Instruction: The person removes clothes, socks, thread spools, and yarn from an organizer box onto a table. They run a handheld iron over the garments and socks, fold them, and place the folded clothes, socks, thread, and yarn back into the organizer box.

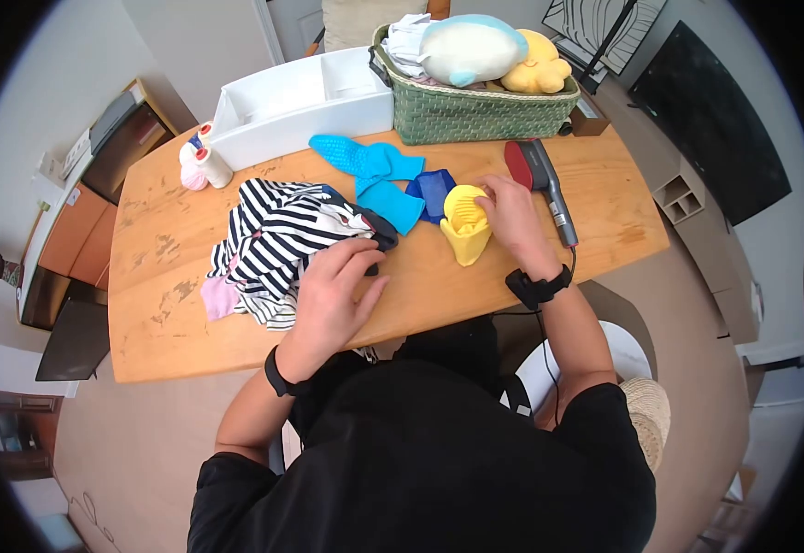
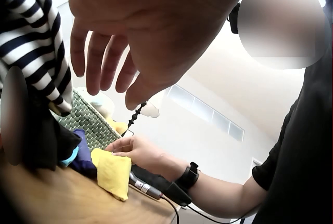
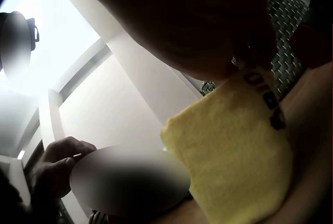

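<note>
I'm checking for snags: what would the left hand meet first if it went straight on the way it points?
The left hand would probably meet the dark cloth just ahead in the head view; the hand's height is unclear, so it might pass over.

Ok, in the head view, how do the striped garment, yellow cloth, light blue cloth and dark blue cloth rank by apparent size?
1. Striped garment
2. Light blue cloth
3. Yellow cloth
4. Dark blue cloth

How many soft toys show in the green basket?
2: a blue-and-white toy at the middle of the green basket, and a yellow toy at its right end in the head view. More may be hidden underneath.
</note>
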Demonstrator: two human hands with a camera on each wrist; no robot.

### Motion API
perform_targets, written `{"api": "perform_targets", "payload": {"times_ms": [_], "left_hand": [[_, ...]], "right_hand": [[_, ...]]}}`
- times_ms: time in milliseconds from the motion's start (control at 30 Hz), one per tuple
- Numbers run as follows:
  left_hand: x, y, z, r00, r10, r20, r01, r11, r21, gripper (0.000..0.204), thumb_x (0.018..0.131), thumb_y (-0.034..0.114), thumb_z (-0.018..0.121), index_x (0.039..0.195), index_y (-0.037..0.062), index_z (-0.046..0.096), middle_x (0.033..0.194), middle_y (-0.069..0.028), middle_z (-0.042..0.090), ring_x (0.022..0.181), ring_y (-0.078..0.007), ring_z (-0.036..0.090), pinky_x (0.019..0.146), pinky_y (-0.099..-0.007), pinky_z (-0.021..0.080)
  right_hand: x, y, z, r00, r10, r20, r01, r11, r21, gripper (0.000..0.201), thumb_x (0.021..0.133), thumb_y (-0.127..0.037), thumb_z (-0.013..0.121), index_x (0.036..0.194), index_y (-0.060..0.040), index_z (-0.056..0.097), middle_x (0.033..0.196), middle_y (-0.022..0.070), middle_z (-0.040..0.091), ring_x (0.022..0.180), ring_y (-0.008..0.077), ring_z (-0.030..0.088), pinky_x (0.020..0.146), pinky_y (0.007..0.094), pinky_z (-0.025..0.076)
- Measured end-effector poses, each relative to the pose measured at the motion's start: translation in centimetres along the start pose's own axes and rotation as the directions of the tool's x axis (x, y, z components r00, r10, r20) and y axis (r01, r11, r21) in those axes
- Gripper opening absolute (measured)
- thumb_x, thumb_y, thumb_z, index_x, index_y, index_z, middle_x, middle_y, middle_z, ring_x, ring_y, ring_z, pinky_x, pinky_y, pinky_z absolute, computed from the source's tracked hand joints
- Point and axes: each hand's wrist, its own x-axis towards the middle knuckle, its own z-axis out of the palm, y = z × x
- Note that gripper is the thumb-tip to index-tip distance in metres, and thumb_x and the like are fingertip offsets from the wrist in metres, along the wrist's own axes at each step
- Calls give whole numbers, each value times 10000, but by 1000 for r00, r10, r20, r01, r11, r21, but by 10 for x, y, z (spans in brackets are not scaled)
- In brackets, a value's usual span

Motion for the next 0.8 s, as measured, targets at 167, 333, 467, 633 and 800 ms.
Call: {"api": "perform_targets", "payload": {"times_ms": [167, 333, 467, 633, 800], "left_hand": [[0, -2, 8, 1000, 26, 13, -25, 1000, -13, 382, 858, 29, 943, 1203, 35, 782, 1298, -133, 780, 1100, -338, 770, 925, -423, 620], [25, 22, 11, 974, -224, -30, 209, 946, -248, 418, 874, 66, 969, 1243, 22, 779, 1291, -120, 791, 1095, -270, 773, 899, -385, 624], [22, 5, 19, 965, -260, -25, 232, 899, -372, 358, 915, 40, 917, 1237, -6, 769, 1092, -136, 778, 912, -280, 759, 760, -347, 594], [-8, -29, 15, 956, -283, -71, 228, 877, -423, 236, 938, -16, 839, 1171, -11, 804, 927, -92, 770, 744, -168, 720, 688, -303, 549], [44, -32, 9, 934, -354, -45, 292, 832, -472, 295, 962, -26, 800, 1255, -14, 771, 957, -143, 772, 792, -232, 763, 749, -342, 600]], "right_hand": [[1, -38, -20, 982, -70, -174, 82, 995, 64, 202, 975, 12, 839, 1177, 11, 818, 1077, 160, 792, 915, 290, 770, 826, 377, 619], [-12, -129, -48, 922, -185, -339, 302, 892, 337, 188, 964, 30, 854, 1146, -3, 818, 1058, 120, 782, 917, 249, 768, 824, 365, 622], [-35, -151, -17, 937, -280, -210, 350, 763, 543, 213, 961, 43, 847, 1167, -5, 820, 1145, 135, 803, 993, 275, 789, 873, 371, 636], [-32, -94, -18, 930, -121, -348, 185, 970, 157, 251, 1004, -82, 834, 1231, 17, 796, 1213, 174, 786, 1134, 395, 765, 984, 485, 624], [-24, -6, 10, 977, 197, -85, -194, 980, 48, 366, 988, -189, 865, 1280, 20, 793, 1281, 228, 782, 1209, 460, 750, 1010, 522, 612]]}}
